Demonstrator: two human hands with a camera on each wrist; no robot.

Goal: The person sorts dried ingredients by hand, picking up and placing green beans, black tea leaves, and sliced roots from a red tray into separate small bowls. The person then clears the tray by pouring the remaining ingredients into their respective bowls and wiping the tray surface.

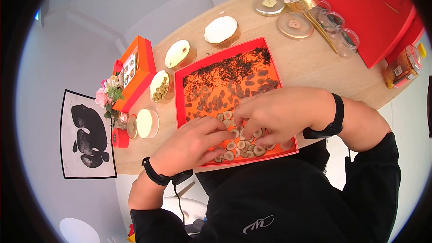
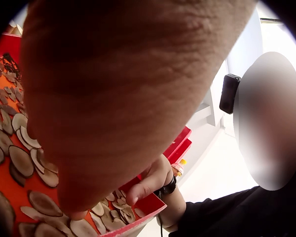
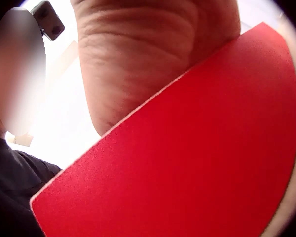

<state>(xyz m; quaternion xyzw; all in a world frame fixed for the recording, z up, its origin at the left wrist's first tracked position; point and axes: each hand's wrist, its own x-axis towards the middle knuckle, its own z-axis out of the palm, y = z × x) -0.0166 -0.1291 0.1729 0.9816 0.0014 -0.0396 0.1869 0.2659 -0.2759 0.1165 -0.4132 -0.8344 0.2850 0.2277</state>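
Both hands are over a shallow red box (image 1: 179, 108) with an orange bottom. My left hand (image 1: 191, 139) has its fingers lowered to round pale slices with dark rims (image 1: 241, 145) near the box's front edge. To its right, my right hand (image 1: 283, 112) reaches in over the front right corner, fingers spread and bent down among the same slices. Small brown slices (image 1: 216, 102) cover the middle band; dark thin shreds (image 1: 225, 69) lie along the far side. In the left wrist view, the thumb tip touches pale slices (image 2: 21, 160). The box's red wall (image 3: 187, 158) hides the right fingers in the right wrist view.
Left of the box stand pale bowls, one with small greenish pieces (image 1: 160, 92), an orange gift box (image 1: 143, 72) and flowers (image 1: 108, 92). Behind right are clear dishes (image 1: 294, 29), golden tongs (image 1: 321, 31), jars (image 1: 347, 45), a red bag (image 1: 360, 9) and a bottle (image 1: 403, 65).
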